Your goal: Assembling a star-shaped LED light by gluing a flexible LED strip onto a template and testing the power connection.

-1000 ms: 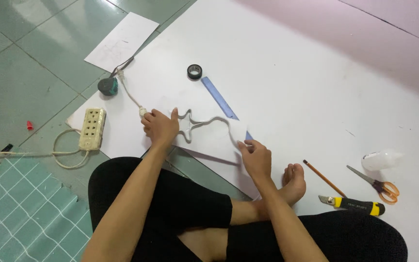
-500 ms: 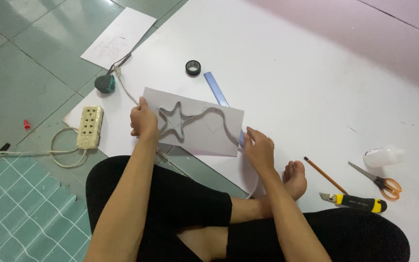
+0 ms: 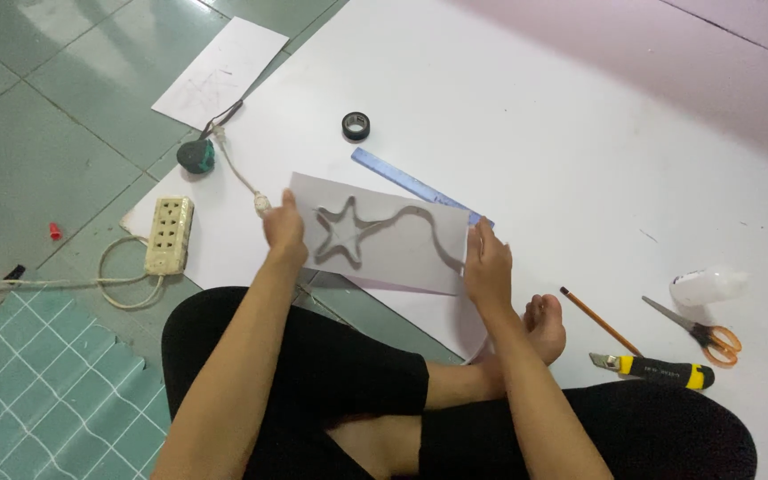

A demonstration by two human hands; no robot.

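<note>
White card sheet with a star-and-tail shape cut through it (image 3: 402, 253) is held raised above the large white floor sheet (image 3: 526, 116), in front of the person's lap. Left hand (image 3: 284, 233) pinches its left edge with closed fingers; right hand (image 3: 488, 267) grips its right edge likewise. A blue ruler (image 3: 402, 180) lies just behind it.

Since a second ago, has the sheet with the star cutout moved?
Yes. The sheet was flat on the board; both hands have lifted and tilted it up, covering part of the blue ruler.

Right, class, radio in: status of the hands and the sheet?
Left hand and right hand grip the star-cutout sheet by its ends. Sheet lifted, tilted. Blue ruler behind, nothing blocking.
</note>
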